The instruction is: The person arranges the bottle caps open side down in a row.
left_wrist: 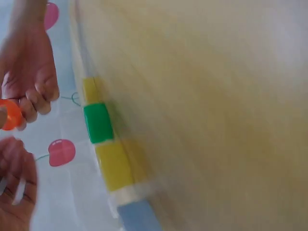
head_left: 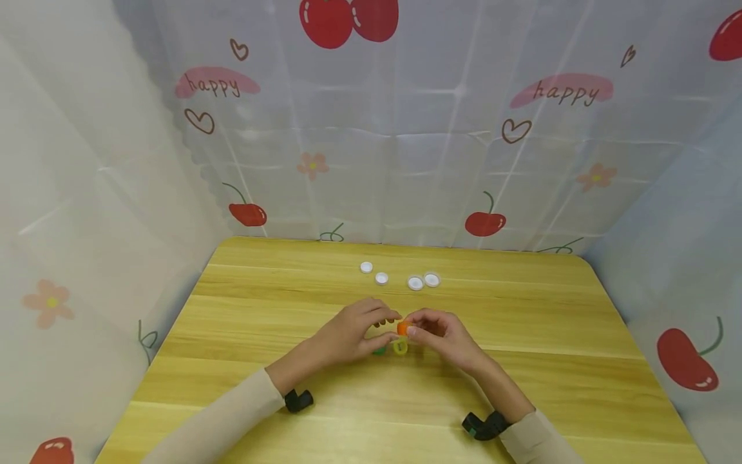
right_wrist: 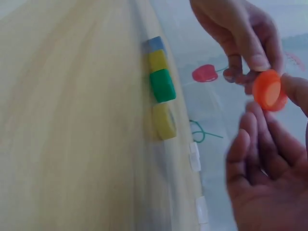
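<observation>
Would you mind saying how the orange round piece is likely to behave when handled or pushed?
The orange round piece looks apt to roll if stood on edge, given its circular outline. It may feel light for its size, since its face appears hollowed. It is probably fairly stiff, showing no obvious dent where the right hand pinches it.

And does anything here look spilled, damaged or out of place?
Nothing stands out: the right hand holds the orange cap, four white discs lie on the wood-grain table, and no spill or damage is visible.
</observation>
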Available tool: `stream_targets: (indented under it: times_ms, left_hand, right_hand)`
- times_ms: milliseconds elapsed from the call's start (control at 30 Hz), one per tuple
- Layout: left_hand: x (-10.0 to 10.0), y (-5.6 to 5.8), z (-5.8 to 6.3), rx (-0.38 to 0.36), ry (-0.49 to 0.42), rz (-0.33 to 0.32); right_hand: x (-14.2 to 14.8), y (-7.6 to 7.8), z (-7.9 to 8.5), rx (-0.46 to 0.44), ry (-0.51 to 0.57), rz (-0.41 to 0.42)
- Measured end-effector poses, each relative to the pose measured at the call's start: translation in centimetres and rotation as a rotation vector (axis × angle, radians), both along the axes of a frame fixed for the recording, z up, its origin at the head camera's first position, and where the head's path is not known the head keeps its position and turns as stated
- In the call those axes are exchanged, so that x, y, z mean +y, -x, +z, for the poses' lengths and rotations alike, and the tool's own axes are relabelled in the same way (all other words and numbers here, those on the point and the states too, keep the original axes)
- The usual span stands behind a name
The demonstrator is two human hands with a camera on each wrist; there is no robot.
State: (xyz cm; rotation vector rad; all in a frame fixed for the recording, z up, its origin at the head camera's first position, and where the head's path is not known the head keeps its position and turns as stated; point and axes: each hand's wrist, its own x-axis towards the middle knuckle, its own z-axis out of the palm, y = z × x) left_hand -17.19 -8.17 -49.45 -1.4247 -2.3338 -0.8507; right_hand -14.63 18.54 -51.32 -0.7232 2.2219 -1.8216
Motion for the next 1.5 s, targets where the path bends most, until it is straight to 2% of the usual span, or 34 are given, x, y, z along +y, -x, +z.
stream_targets:
  times_ms: [100, 133, 200, 267, 433, 600, 733, 900, 1067, 1233, 1367, 1500]
  left_hand:
    - [0.0, -0.1, -0.2, -0.244, -0.050, 0.070]
    - [0.0, -0.1, -0.3, -0.298, -0.067, 0.082]
    - [0.0, 0.0, -0.4, -0.342, -0.096, 0.089]
    - [0.0, 0.0, -0.5, -0.330, -0.115, 0.079]
    - [0.3, 0.0, -0.5, -0.270, -0.142, 0.053]
    - [0.6, -0.1, -0.6, -0.278, -0.125, 0.064]
    - [1.2, -0.1, -0.7, -0.274, -0.061, 0.083]
    - [2.2, -0.3, -1.1, -0.242, 0.074, 0.140]
    - [3.3, -0.5, -1.7, -0.249, 0.216, 0.191]
    - [4.5, -0.8, -2.3, -0.268, 0.336, 0.208]
    - [5.3, -0.8, -2.6, -0.277, 0.388, 0.217]
    - [5.7, -0.6, -2.9, -0.306, 0.387, 0.220]
  right_hand:
    - [-0.5, -0.2, 0.1, 0.143, -0.023, -0.088]
    - [-0.6, -0.3, 0.1, 0.193, -0.037, -0.111]
    - [-0.8, -0.4, 0.1, 0.269, -0.050, -0.139]
    - [-0.9, -0.4, 0.0, 0.316, -0.065, -0.156]
    - [-0.8, -0.4, -0.2, 0.361, -0.094, -0.173]
    - [-0.4, -0.5, -0.1, 0.375, -0.137, -0.182]
    - [0.2, -0.6, 0.2, 0.347, -0.216, -0.179]
    - [1.2, -0.6, 0.2, 0.337, -0.329, -0.130]
    - [2.3, -0.6, -0.3, 0.356, -0.405, -0.077]
    - [2.8, -0.4, -1.1, 0.335, -0.502, -0.046]
    - [3.1, -0.4, -1.5, 0.300, -0.543, -0.030]
    - [3.5, -0.4, -1.6, 0.264, -0.534, -0.020]
